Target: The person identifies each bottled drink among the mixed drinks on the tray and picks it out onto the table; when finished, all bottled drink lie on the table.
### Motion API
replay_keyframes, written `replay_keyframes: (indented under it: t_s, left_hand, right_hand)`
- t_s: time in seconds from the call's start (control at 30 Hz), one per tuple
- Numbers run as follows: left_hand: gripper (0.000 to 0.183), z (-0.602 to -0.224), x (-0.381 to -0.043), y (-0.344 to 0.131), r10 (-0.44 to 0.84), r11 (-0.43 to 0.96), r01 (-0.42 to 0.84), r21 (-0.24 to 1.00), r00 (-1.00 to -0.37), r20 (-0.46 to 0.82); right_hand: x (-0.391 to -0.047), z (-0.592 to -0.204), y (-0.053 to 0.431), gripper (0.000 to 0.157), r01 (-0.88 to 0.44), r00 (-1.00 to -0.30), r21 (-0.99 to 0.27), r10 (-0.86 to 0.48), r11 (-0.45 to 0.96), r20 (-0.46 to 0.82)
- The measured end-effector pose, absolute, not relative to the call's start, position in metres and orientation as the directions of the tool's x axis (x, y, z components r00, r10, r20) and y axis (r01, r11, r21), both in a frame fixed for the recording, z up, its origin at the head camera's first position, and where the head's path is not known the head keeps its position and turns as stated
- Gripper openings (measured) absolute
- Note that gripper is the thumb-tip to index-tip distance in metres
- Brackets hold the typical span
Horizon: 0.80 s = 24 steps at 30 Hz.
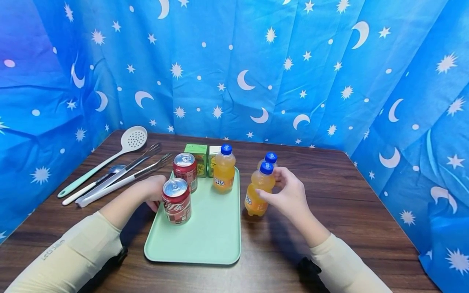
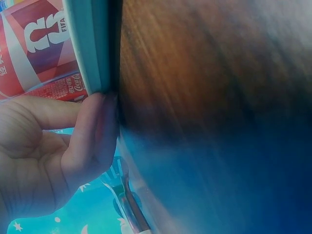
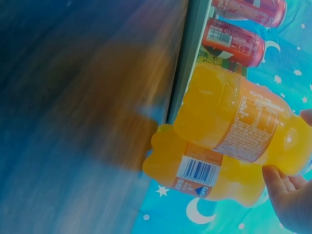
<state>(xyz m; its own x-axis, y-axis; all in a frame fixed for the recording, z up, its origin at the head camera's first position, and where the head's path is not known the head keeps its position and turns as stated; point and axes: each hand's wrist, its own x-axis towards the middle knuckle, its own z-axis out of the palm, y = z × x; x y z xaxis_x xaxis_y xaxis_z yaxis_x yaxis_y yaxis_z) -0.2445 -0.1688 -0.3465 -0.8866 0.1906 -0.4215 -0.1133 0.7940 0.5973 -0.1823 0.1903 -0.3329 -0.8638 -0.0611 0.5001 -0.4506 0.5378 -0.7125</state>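
My right hand (image 1: 291,197) holds an orange soda bottle (image 1: 257,191) with a blue cap around its upper part, thumb on the near side. It is just right of the green tray (image 1: 207,238); the right wrist view shows its base slightly above the table. A second orange soda bottle (image 3: 195,170) stands close behind it, its cap (image 1: 271,157) showing. With thumb and fingers my left hand (image 2: 53,141) pinches the left rim of the tray (image 2: 92,48). On the tray are two red cola cans (image 1: 177,205), a third orange soda bottle (image 1: 224,173) and two green boxes (image 1: 196,154).
Left of the tray on the dark wooden table (image 1: 340,195) lie a slotted skimmer (image 1: 133,139), metal tongs (image 1: 110,185) and a spoon-like utensil (image 1: 89,187). A blue curtain (image 1: 234,61) with moons and stars hangs at the back and sides.
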Motion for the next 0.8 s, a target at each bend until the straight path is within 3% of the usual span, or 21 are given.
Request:
replay_keyframes:
  t_s: [0.8]
  left_hand:
    - [0.009,-0.3493,-0.244,-0.17,0.204,0.78,-0.098,0.618,-0.894,-0.399]
  right_hand:
    - [-0.1758,-0.3324,0.1978,0.051,-0.398,-0.881,-0.712,-0.025,0.578,0.472]
